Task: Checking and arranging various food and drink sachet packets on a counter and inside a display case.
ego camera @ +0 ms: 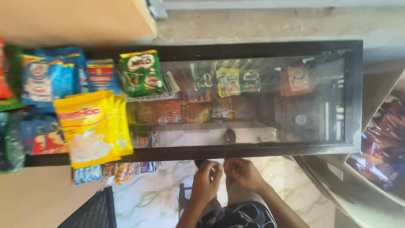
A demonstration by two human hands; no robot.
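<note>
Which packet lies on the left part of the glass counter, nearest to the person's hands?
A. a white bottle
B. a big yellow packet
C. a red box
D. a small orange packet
B: the big yellow packet lies on the glass counter, left of both hands.

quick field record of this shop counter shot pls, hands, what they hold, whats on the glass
left hand: at the near edge of the counter, fingers pinching a small white piece
right hand: beside it, touching the same piece
surface: black-framed glass counter, sachets visible beneath
on the glass: yellow packet, green packet, blue packets
far right: box of dark wrappers
</note>
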